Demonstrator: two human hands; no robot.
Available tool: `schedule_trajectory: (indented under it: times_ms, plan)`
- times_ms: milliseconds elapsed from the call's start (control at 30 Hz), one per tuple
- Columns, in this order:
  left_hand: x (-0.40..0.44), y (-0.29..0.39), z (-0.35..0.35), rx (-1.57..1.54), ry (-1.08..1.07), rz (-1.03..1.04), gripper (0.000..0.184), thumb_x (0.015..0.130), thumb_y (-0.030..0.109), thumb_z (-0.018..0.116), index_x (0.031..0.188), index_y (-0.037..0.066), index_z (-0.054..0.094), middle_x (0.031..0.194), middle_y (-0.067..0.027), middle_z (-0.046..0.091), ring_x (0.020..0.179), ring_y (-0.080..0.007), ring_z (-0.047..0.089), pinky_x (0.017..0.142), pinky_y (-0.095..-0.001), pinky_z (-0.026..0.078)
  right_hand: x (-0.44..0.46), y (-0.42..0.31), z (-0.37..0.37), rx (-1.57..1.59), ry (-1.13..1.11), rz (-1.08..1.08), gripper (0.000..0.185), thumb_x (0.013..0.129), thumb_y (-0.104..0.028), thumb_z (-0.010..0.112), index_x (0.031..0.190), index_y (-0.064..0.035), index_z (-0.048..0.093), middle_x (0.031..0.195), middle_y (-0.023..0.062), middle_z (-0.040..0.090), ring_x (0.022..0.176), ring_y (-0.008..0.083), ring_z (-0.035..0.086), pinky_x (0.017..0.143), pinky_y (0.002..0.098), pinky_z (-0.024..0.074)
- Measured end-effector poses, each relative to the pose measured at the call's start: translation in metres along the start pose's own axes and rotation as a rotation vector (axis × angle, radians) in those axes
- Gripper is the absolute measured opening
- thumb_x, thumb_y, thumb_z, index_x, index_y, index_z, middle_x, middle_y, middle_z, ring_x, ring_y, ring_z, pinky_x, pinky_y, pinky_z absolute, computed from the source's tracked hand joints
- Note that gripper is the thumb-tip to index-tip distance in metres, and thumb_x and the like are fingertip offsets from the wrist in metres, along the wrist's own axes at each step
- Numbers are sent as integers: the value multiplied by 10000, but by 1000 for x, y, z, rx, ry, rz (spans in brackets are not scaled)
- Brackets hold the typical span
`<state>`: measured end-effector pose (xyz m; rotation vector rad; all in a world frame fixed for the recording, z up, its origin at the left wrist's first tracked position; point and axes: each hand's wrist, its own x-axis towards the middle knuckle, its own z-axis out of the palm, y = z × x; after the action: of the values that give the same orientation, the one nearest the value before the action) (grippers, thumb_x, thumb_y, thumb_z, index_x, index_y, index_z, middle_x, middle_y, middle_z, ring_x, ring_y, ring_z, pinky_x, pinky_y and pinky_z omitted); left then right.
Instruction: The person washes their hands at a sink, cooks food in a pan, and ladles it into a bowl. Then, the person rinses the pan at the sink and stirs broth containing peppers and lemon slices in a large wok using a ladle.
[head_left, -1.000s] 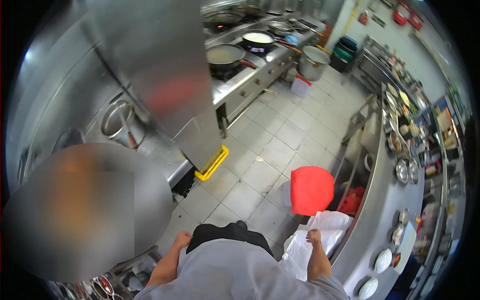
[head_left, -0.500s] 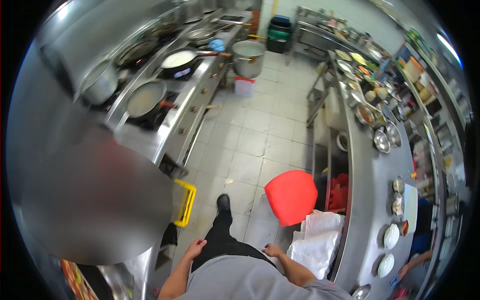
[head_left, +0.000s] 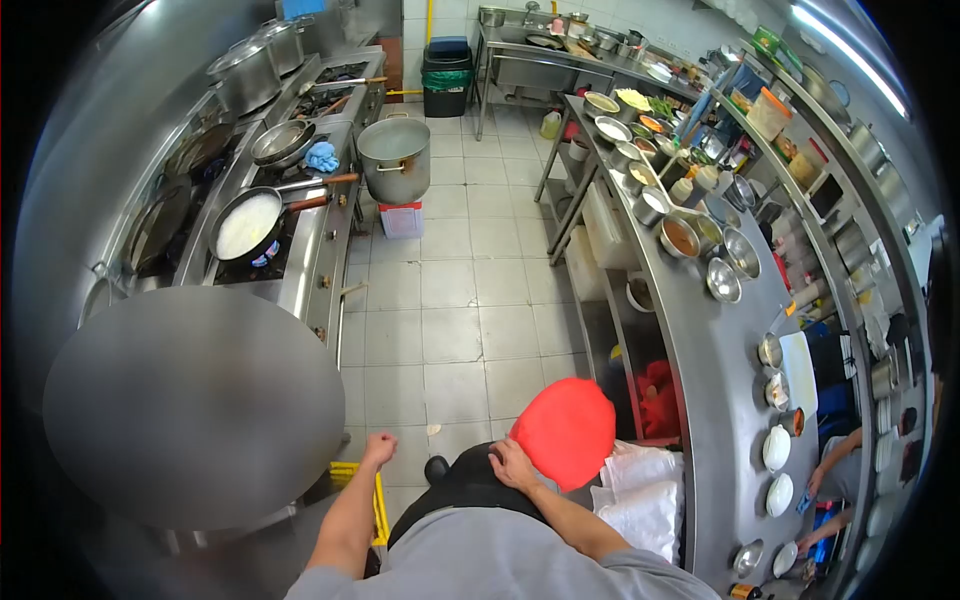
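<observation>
My left hand [head_left: 378,447] hangs ahead of me over the tiled floor, fingers curled into a loose fist with nothing visible in it. Below it is a yellow frame [head_left: 380,505]. Against the front of my dark trousers [head_left: 462,482] rests my right hand [head_left: 512,465], fingers apart and holding nothing. Just beyond that hand is a red stool-like seat [head_left: 565,432], partly overlapped by my forearm. White sacks [head_left: 640,500] lie to the right of it.
On the left stove [head_left: 300,255], a frying pan [head_left: 250,225] holds something white. A large pot [head_left: 394,160] stands in the aisle on a box. Bowls line the steel counter [head_left: 690,400] on the right. Another person's arm [head_left: 835,460] reaches in beyond it.
My view has moved forward along the aisle and tilted up. My left hand has swung forward and curled; my right hand has come in against my trousers. The nearest pan has left view.
</observation>
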<state>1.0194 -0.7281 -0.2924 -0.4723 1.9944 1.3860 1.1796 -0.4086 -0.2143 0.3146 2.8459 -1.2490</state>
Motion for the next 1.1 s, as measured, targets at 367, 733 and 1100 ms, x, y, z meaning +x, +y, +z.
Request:
schedule_trajectory:
  times_ms: [367,733,1100]
  plan:
    - [198,186,-41,-391,195,-118,252,854,168,575,1088,76,552,1020,-64,572,912,-194,564,695,-388,488,147,92,-63,858,-384,840,590,857,-467,626,1229,-16,550,1229,146,572,1136,248,533,972,345,410]
    - [310,265,-81,-1160,505,-161,509,859,245,573,1341,130,457,1452,-100,341,1291,-271,372,941,-498,383,449,216,-178,326,-632,727,352,789,-139,626,1093,13,530,956,122,661,692,167,601,503,292,471]
    - [374,266,-109,-1588,662,-105,614,806,335,634,1364,202,414,1461,5,312,1264,-220,366,976,-487,320,762,-33,-55,-131,-701,115,388,854,-235,618,1154,4,562,880,109,660,770,174,626,647,302,497]
